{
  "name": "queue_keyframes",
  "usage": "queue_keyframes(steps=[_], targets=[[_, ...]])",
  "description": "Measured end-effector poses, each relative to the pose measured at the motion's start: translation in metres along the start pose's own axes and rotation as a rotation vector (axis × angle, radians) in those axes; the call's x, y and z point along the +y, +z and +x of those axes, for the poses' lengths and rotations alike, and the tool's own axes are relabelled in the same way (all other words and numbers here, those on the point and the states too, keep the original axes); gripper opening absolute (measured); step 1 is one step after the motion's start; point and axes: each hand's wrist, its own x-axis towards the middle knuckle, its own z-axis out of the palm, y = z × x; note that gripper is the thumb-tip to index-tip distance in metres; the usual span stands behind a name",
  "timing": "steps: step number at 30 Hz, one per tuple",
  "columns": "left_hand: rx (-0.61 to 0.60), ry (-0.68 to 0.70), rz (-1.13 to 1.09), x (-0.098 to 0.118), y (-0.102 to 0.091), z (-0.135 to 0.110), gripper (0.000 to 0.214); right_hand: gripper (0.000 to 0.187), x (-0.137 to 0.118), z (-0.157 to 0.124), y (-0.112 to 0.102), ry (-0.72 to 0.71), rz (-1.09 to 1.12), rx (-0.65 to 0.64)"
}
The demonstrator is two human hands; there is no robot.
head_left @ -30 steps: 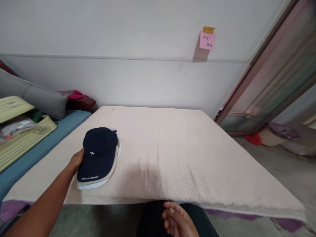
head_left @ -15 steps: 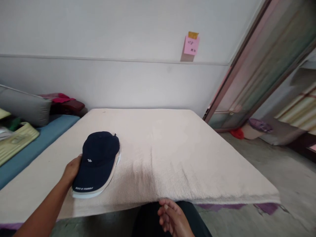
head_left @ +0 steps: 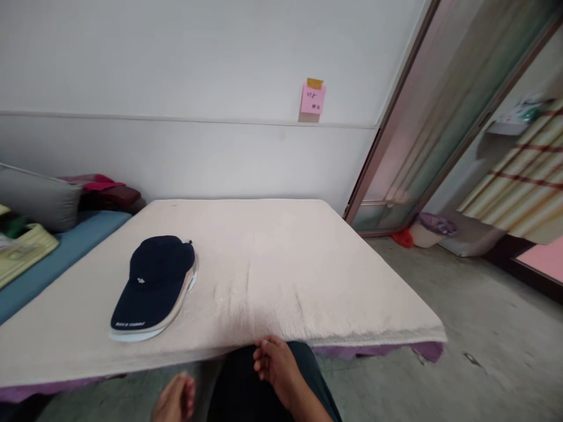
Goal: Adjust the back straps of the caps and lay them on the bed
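Note:
A stack of baseball caps lies on the left part of the cream cloth cover (head_left: 281, 264). On top is a navy cap (head_left: 153, 287) with small white lettering on its brim; a beige brim edge and a pale blue-white one show beneath it. Below the cover's front edge, my left hand (head_left: 176, 398) has its fingers curled in, holding nothing that shows, and is apart from the caps. My right hand (head_left: 275, 363) rests over my dark-trousered knee by the same edge, its fingers loosely curled and nothing seen in them.
At left, a blue mat (head_left: 88, 231) holds a grey cushion (head_left: 44, 196) and a yellow basket (head_left: 30, 252). A white wall with a pink note (head_left: 314, 99) stands behind. Right of the cover are a sliding door (head_left: 396, 146) and a bin (head_left: 428, 231).
My left hand has let go of the cap stack and drawn back toward me, below the cover's edge. The caps stay lying there. My right hand stays near my knee; the view has shifted slightly.

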Motion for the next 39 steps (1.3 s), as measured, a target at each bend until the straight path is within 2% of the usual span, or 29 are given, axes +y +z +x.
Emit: queue_keyframes(steps=[3,5,6,8,10,12,14,16,19,28,35,39], targets=[[-0.177,0.050,-0.042,0.042,0.058,-0.031,0.043,0.032,-0.026,-0.009,-0.005,-0.103,-0.001,-0.004],[-0.246,0.072,-0.093,0.085,0.086,-0.045,0.048,0.040,-0.055,-0.020,-0.007,-0.203,-0.004,-0.020],[-0.327,0.069,-0.133,0.107,0.096,-0.050,0.052,0.045,-0.073,-0.027,-0.006,-0.254,-0.013,-0.005],[-0.459,0.106,-0.199,0.151,0.108,-0.060,0.063,0.058,-0.113,-0.046,-0.001,-0.331,-0.037,0.006],[-0.529,0.193,-0.204,0.189,0.113,-0.071,0.071,0.069,-0.152,-0.069,0.007,-0.482,-0.052,-0.031],[-0.564,0.296,-0.177,0.219,0.112,-0.085,0.076,0.075,-0.185,-0.092,0.015,-0.596,-0.080,-0.092],[-0.581,0.359,-0.137,0.237,0.109,-0.099,0.079,0.079,-0.207,-0.114,0.021,-0.642,-0.125,-0.130],[-0.580,0.385,-0.110,0.244,0.105,-0.110,0.080,0.081,-0.217,-0.129,0.025,-0.671,-0.165,-0.144],[-0.579,0.388,-0.089,0.241,0.099,-0.118,0.080,0.081,-0.217,-0.141,0.028,-0.680,-0.187,-0.158],[-0.570,0.357,-0.068,0.221,0.087,-0.114,0.076,0.081,-0.209,-0.151,0.036,-0.640,-0.203,-0.193],[-0.549,0.331,-0.085,0.216,0.079,-0.108,0.074,0.080,-0.211,-0.150,0.043,-0.622,-0.219,-0.204],[-0.496,0.313,-0.054,0.203,0.076,-0.095,0.066,0.079,-0.201,-0.129,0.038,-0.589,-0.245,-0.175]])
